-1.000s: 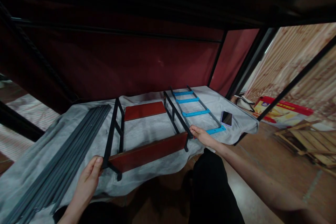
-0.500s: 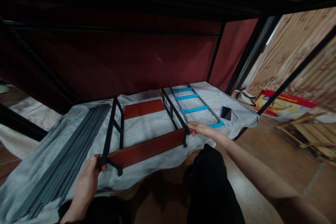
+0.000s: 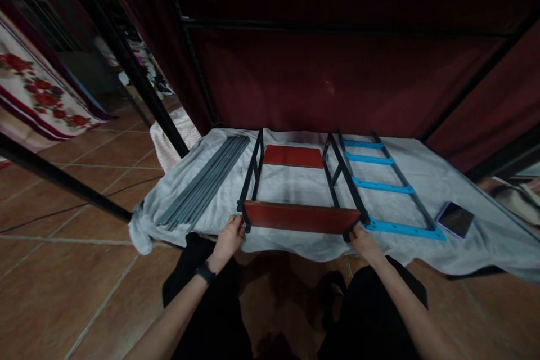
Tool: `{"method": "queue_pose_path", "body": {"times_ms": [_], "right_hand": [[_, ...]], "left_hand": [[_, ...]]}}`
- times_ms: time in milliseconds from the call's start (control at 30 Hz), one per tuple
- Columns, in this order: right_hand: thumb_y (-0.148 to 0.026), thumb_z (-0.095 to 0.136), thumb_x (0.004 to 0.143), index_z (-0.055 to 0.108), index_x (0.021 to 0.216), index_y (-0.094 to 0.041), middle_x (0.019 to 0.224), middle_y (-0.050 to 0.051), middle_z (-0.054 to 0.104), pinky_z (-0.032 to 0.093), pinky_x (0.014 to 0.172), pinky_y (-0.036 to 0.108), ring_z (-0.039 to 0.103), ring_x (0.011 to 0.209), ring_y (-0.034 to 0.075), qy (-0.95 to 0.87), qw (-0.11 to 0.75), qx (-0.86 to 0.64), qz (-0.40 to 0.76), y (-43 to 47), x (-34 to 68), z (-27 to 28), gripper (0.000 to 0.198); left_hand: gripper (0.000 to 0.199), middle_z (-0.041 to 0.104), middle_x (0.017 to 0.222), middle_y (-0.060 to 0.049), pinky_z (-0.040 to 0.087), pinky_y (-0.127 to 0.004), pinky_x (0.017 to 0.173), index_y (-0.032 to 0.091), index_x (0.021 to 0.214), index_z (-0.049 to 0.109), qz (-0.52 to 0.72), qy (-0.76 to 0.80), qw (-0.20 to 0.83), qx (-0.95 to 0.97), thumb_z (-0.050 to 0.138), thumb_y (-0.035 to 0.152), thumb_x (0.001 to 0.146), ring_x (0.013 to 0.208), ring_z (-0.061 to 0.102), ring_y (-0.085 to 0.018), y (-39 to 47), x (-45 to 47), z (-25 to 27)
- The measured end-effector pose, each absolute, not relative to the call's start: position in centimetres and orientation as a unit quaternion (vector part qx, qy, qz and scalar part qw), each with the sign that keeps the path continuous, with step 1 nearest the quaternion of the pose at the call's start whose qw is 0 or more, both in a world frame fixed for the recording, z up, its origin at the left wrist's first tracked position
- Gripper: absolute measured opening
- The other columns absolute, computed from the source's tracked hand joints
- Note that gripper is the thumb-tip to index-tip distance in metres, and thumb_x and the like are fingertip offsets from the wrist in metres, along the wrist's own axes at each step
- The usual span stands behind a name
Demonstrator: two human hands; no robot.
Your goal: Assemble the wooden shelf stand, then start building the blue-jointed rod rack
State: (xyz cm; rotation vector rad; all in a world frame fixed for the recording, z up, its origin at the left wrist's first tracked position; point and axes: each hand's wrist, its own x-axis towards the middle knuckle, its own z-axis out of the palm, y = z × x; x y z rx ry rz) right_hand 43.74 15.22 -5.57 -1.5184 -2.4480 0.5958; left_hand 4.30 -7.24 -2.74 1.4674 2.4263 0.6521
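Left hand [image 3: 230, 238], right hand [image 3: 366, 244]: fingers gripping black frame [image 3: 349, 181] | phone [image 3: 455, 219] screen dark, unreadable

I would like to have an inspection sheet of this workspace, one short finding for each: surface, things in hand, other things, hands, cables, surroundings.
Surface: grey cloth, wrinkled, hanging over the front edge.
Things in hand: black frame with two red-brown boards, one near, one far.
Other things: grey rods lie left of it; blue-runged frame to its right; phone farther right.
Hands: left hand holds the front left corner, right hand the front right; fingertips partly hidden.
Cables: one dark cable on the tiled floor, left side.
Surroundings: dark red backing behind; flowered cloth far left.
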Motion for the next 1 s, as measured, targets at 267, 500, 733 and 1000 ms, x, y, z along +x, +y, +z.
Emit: {"method": "queue_pose_path", "body": {"times_ms": [267, 500, 733, 1000], "right_hand": [[-0.011, 0.047, 0.086, 0.063, 0.103, -0.017, 0.110, 0.015, 0.068, 0.046, 0.090, 0.034, 0.065, 0.107, 0.026, -0.838, 0.066, -0.506, 0.193, 16.1, 44.6, -6.0, 0.024], [-0.011, 0.052, 0.081, 0.065, 0.100, -0.020, 0.109, 0.013, 0.071, 0.047, 0.090, 0.033, 0.067, 0.105, 0.025, -0.842, 0.091, -0.470, 0.247, 17.4, 45.2, -5.9, 0.025], [-0.011, 0.054, 0.077, 0.065, 0.096, -0.019, 0.098, 0.013, 0.071, 0.049, 0.084, 0.033, 0.068, 0.096, 0.025, -0.834, 0.095, -0.494, 0.226, 17.3, 45.1, -6.2, 0.022], [-0.018, 0.052, 0.075, 0.060, 0.083, -0.021, 0.084, 0.007, 0.069, 0.050, 0.075, 0.033, 0.066, 0.081, 0.023, -0.810, 0.123, -0.495, 0.289, 17.8, 45.2, -6.3, 0.012]], "left_hand": [[0.017, 0.062, 0.118, -0.015, 0.048, -0.032, 0.088, 0.014, 0.105, 0.058, 0.106, 0.827, 0.139, 0.534, 0.043, 0.016, 0.096, 0.104, 0.065, -0.023, -6.6, 3.6, -2.1], [0.009, 0.069, 0.097, -0.013, 0.048, -0.032, 0.081, 0.016, 0.093, 0.062, 0.087, 0.822, 0.163, 0.539, 0.054, 0.015, 0.088, 0.096, 0.068, -0.026, -5.1, 1.8, -1.5], [0.011, 0.069, 0.093, -0.009, 0.048, -0.029, 0.083, 0.017, 0.091, 0.063, 0.119, 0.794, 0.180, 0.568, 0.052, 0.014, 0.089, 0.093, 0.067, -0.021, -5.3, 1.0, -1.8], [0.005, 0.066, 0.091, -0.008, 0.047, -0.029, 0.080, 0.018, 0.093, 0.057, 0.144, 0.797, 0.166, 0.563, 0.055, 0.016, 0.089, 0.090, 0.066, -0.021, -6.0, 1.4, -1.7]]}}
